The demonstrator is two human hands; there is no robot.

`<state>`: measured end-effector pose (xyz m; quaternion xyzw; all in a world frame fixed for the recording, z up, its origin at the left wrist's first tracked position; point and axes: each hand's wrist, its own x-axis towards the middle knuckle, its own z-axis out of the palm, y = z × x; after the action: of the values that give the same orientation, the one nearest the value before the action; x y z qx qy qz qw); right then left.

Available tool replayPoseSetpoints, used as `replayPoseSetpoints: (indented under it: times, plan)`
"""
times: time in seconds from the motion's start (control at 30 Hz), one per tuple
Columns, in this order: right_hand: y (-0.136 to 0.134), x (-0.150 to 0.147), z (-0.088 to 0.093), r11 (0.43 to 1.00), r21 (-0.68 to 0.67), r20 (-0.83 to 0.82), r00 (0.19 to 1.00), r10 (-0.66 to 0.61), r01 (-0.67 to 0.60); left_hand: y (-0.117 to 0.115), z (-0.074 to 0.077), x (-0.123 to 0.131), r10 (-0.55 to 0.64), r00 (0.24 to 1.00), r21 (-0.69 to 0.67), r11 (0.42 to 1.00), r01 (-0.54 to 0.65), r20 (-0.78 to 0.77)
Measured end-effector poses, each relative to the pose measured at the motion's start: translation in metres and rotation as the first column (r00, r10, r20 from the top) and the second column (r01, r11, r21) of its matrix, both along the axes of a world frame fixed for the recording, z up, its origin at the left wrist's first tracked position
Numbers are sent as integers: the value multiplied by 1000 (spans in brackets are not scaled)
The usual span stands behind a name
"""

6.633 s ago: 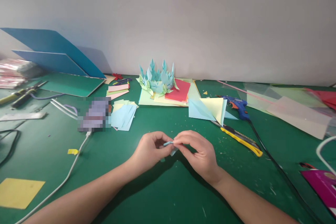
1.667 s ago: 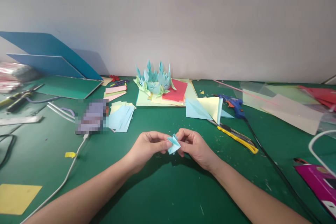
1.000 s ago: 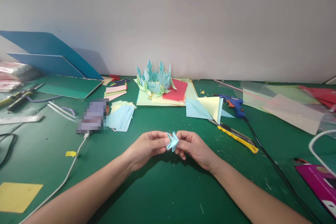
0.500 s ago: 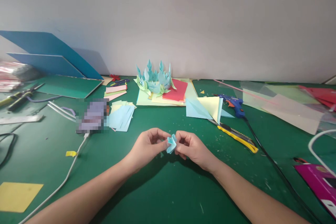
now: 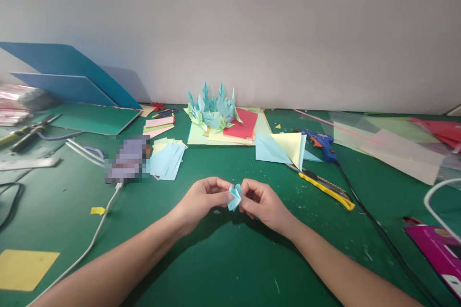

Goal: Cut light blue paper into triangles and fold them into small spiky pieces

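A small light-blue folded paper piece is held up between both hands, its pleats fanned toward me. My left hand pinches its left side between thumb and fingers. On the opposite side, my right hand grips it with thumb and bent fingers; the fingertips partly hide its edge. Beyond the hands stands a crown-like ring of folded blue and green paper, resting on sheets of coloured paper with a red sheet on top.
Blue paper slips and a phone with a white cable lie to the left. On the right are folded blue and yellow sheets, a yellow utility knife, a blue glue gun and a magenta object.
Both hands keep hold of the folded paper piece. It has tilted very slightly, and the fingers have shifted a little; everything else stays in place.
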<state>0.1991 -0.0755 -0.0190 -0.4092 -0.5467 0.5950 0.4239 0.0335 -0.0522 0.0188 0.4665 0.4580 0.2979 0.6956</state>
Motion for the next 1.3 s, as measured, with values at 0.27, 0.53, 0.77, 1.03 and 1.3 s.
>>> replayPoseSetpoints:
  times: [0.27, 0.53, 0.77, 1.03, 1.3]
  plan:
    - [0, 1, -3, 1000, -21, 23, 999, -22, 22, 0, -5, 1, 47, 999, 159, 986, -44, -19]
    - [-1, -1, 1, 997, 66, 96, 995, -39, 32, -6, -11, -1, 93, 985, 330, 943, -40, -148]
    - [-1, -1, -1, 992, 110, 127, 989, -75, 61, 0, -2, 0, 77, 996, 133, 989, -70, -49]
    - [-4, -2, 5, 985, 107, 64, 987, -144, 137, 0, -2, 0, 236, 971, 255, 941, -221, -29]
    - [-2, -3, 0, 998, -59, -85, 996, -33, 28, -3, -8, -5, 349, 918, 736, 669, -105, -186]
